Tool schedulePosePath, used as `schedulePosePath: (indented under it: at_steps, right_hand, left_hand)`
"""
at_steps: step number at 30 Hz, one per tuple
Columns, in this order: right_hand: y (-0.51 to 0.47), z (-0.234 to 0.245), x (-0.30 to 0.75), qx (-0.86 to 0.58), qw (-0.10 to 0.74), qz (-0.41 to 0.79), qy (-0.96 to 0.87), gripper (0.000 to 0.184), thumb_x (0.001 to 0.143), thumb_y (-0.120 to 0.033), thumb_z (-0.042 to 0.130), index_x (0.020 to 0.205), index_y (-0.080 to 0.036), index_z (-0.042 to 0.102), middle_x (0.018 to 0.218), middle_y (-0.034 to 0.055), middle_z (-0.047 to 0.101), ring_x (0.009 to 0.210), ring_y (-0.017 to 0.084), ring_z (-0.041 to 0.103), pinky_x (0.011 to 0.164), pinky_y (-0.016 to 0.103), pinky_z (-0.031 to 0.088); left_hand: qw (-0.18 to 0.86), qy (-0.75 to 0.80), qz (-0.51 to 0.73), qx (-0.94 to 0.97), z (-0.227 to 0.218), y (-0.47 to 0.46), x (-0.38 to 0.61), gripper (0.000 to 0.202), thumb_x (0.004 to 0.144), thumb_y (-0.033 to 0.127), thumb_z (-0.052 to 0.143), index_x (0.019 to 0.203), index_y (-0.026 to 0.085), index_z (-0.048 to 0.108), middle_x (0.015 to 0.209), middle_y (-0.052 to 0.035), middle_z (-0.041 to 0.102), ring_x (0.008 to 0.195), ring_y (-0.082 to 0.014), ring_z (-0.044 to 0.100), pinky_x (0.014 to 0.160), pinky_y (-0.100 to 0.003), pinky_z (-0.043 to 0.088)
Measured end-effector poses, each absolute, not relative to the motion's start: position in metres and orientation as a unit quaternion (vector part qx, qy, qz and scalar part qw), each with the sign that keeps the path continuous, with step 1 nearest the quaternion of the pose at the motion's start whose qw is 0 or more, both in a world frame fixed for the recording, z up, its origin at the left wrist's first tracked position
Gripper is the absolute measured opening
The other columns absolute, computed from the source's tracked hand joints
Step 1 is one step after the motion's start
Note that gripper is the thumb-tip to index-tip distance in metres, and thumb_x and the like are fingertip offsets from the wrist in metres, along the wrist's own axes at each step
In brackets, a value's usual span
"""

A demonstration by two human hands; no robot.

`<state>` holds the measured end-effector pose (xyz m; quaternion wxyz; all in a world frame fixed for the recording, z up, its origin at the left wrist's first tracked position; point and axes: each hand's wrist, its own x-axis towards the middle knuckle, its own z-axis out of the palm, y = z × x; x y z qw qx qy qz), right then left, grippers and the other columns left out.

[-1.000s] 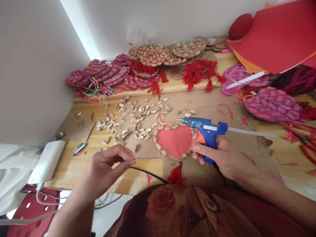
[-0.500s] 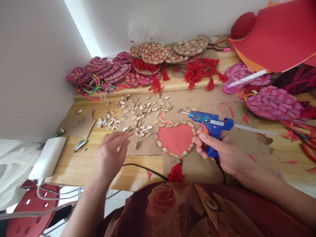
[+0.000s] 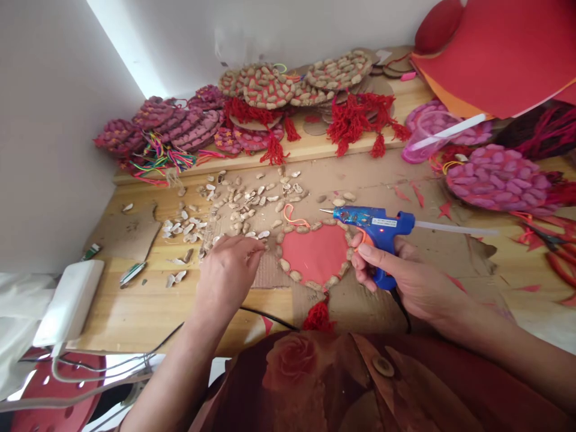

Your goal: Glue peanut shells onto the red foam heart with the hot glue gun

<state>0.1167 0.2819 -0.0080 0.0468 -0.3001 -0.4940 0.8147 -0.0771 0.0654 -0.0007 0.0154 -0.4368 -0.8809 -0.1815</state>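
In my right hand (image 3: 391, 264) is a blue hot glue gun (image 3: 373, 225), its fingers wrapped round the handle and orange trigger. The metal nozzle points left, and a clear glue stick (image 3: 454, 228) juts from the back. Below the nozzle lies a red heart (image 3: 310, 252) edged with peanut shells, with an orange cord loop (image 3: 292, 216) at its top and a red tassel (image 3: 318, 317) at its bottom. My left hand (image 3: 229, 267) hovers left of the heart, thumb and fingers pinched together; what is between the fingertips is too small to make out. Loose peanut shells (image 3: 247, 201) lie beyond it.
Finished peanut-shell pieces (image 3: 269, 86) and pink ones (image 3: 198, 129) line the back ledge. At right are a pink piece (image 3: 499, 177), a pink cup (image 3: 416, 150), red sheets (image 3: 495, 54) and orange-handled scissors (image 3: 560, 264). A white power strip (image 3: 69, 303) sits at left; a black cable crosses the front.
My left hand has moved right, toward the heart, uncovering some shells on the left of the table. The right hand still holds the glue gun in nearly the same place. The view has shifted slightly.
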Motion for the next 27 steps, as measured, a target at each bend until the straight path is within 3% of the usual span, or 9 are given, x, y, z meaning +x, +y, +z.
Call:
schedulePosePath:
  at_steps: [9,21,27]
  right_hand:
    - [0.282,-0.009,0.117,-0.289,0.054,0.824,-0.485,0.021,0.087,-0.038,0.077,0.09,-0.023,0.062,0.075,-0.0015,0.062,0.06,0.012,0.056,0.047,0.02,0.042]
    - [0.282,-0.009,0.118,-0.282,0.04,0.823,-0.491,0.022,0.089,-0.039,0.075,0.09,-0.022,0.061,0.075,-0.0014,0.062,0.062,0.011,0.056,0.049,0.02,0.042]
    - [0.282,-0.006,0.118,-0.282,0.033,0.822,-0.494,0.023,0.09,-0.041,0.074,0.09,-0.021,0.061,0.073,-0.0025,0.061,0.058,0.009,0.054,0.05,0.019,0.042]
  left_hand:
    - [-0.026,-0.873,-0.209,-0.439,-0.002,0.06,-0.078,0.02,0.09,0.028,0.067,0.106,0.021,0.075,0.089,-0.0052,0.077,0.086,-0.0248,0.069,0.082,-0.036,0.051]
    - [0.014,-0.862,-0.212,-0.46,-0.008,0.066,-0.075,0.013,0.092,0.019,0.063,0.09,0.019,0.076,0.092,-0.0055,0.077,0.088,-0.0243,0.069,0.083,-0.037,0.052]
    - [0.011,-0.886,-0.226,-0.404,-0.001,0.055,-0.079,0.02,0.092,0.024,0.064,0.108,0.022,0.077,0.098,-0.0039,0.079,0.092,-0.0235,0.072,0.083,-0.033,0.053]
